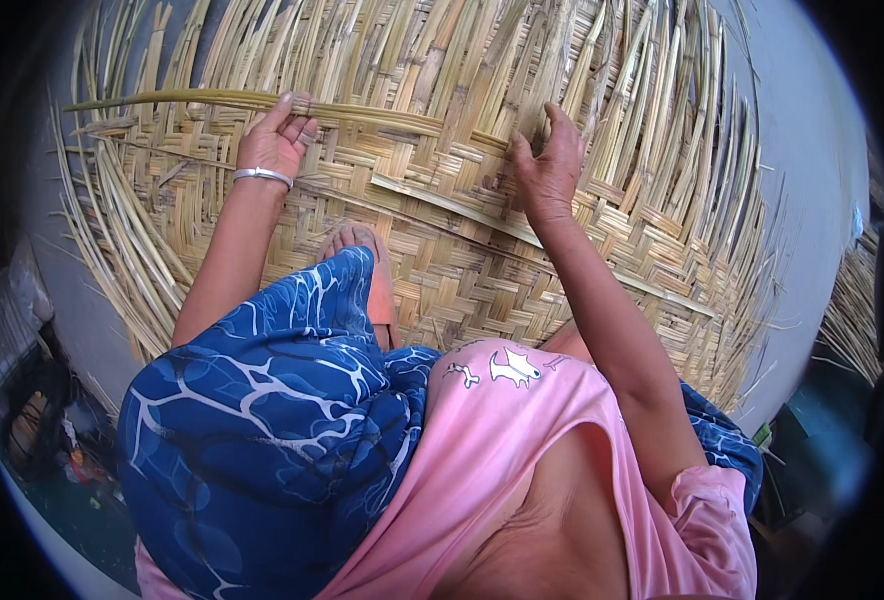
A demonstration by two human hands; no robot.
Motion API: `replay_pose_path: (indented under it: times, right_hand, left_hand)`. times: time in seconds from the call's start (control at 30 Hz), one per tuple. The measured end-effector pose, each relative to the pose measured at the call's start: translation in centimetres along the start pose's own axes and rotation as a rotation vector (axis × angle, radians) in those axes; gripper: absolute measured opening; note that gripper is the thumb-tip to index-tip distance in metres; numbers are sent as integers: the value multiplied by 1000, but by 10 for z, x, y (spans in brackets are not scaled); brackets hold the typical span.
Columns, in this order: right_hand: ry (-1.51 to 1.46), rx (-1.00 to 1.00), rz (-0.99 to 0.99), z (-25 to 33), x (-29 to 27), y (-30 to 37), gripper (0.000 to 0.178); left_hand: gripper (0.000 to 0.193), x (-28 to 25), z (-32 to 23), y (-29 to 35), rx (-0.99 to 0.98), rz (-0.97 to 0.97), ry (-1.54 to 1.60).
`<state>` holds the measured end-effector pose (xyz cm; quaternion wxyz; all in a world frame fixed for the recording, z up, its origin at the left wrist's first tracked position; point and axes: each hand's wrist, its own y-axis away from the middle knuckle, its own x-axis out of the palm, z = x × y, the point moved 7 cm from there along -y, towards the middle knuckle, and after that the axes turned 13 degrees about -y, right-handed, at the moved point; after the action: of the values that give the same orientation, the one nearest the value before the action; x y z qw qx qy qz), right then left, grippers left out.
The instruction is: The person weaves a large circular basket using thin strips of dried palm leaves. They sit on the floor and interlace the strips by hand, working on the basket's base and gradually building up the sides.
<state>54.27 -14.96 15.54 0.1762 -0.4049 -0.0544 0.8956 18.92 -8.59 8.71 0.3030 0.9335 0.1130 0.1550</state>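
Note:
A wide mat [432, 275] of pale yellow-green split strips, woven in a diagonal pattern, lies beneath both my hands. My left hand [277, 142], with a silvery bracelet at the wrist and a ring on a finger, pinches a thin bundle of greenish strips [177, 97]. That bundle runs crosswise over the mat; its left end sticks out past the weave and its right part passes among the upright strips. Farther right, my right hand [550, 170] hovers close to the upright strips, thumb and forefinger apart and nothing visible between them. Its other fingers are partly hidden.
Loose unwoven strip ends [677, 120] fan out along the far and right sides. Long strips [137, 240] curve down the left edge. My sandalled foot [380, 290] rests on the mat. Clutter [37, 400] lies at lower left, and a bundle of thin stalks [852, 305] at the right.

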Motion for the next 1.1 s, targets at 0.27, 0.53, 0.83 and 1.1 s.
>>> replay_pose_path:
  times: [0.27, 0.53, 0.83, 1.1]
  right_hand:
    - [-146, -288, 519, 92, 66, -6, 29]
    - [-80, -112, 589, 89, 94, -14, 15]
    - [-336, 123, 430, 79, 77, -17, 17]
    - [-422, 171, 393, 80, 66, -14, 19]
  left_hand:
    - [30, -68, -77, -16, 143, -119, 105]
    - [40, 60, -56, 1, 66, 389, -322]
    - [52, 140, -36, -14, 212, 519, -1417]
    - [44, 145, -37, -32, 189, 431, -1278]
